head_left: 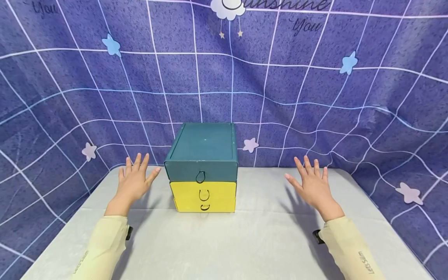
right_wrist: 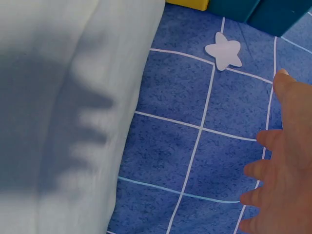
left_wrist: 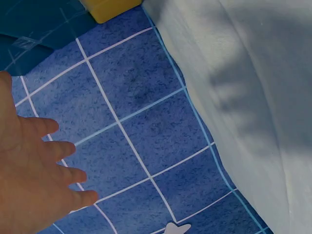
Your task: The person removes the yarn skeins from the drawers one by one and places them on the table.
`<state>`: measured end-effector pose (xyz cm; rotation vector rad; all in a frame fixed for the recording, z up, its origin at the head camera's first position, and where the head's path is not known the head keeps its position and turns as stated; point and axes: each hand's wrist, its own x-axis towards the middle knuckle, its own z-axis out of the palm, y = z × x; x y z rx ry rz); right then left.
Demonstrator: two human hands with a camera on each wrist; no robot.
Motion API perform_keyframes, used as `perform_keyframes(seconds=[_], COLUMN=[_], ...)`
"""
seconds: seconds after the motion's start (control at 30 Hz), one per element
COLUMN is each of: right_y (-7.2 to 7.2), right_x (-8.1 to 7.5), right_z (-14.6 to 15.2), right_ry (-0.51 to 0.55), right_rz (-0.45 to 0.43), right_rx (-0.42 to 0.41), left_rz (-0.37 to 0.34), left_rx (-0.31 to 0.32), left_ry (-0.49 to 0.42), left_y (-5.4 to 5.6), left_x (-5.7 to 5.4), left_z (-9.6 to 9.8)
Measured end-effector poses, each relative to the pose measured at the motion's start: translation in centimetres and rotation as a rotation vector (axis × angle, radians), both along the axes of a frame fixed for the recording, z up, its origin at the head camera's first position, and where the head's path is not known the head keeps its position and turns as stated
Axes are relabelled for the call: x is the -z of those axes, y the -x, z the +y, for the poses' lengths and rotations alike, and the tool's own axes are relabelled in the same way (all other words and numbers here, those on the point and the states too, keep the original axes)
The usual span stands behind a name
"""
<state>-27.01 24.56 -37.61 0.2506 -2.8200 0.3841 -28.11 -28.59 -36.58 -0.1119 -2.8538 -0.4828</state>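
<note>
A small drawer box stands left of the middle of the table, with a teal top section and two yellow drawer fronts below it. Each front carries a small black loop pull. To the left of the box my left hand hovers over the table, fingers spread and holding nothing. My right hand is spread the same way, well to the right of the box, with its shadow on the cloth below. Both wrist views show the hands' straight fingers; the left wrist view catches a teal corner of the box too.
A pale cloth covers the table. Behind and at both sides hangs a blue curtain with a white grid, stars and lettering, meeting the table's back edge. A black band shows at the right sleeve and another at the left.
</note>
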Motion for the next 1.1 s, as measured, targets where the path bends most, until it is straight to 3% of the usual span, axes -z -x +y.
perform_keyframes(seconds=[0.57, 0.9, 1.1], right_y=[0.3, 0.5, 0.8], right_x=[-1.3, -2.8, -3.5], right_z=[-1.1, -2.6, -4.1], right_ry=[0.030, 0.065, 0.150], right_rz=[0.079, 0.139, 0.139], right_rx=[-0.065, -0.117, -0.181], left_rz=[0.145, 0.188, 0.175], left_rx=[0.045, 0.122, 0.179], left_ry=[-0.017, -0.118, -0.194], left_y=[0.1, -0.1, 0.3], left_x=[-1.9, -4.0, -5.4], left_z=[1.1, 2.8, 4.1])
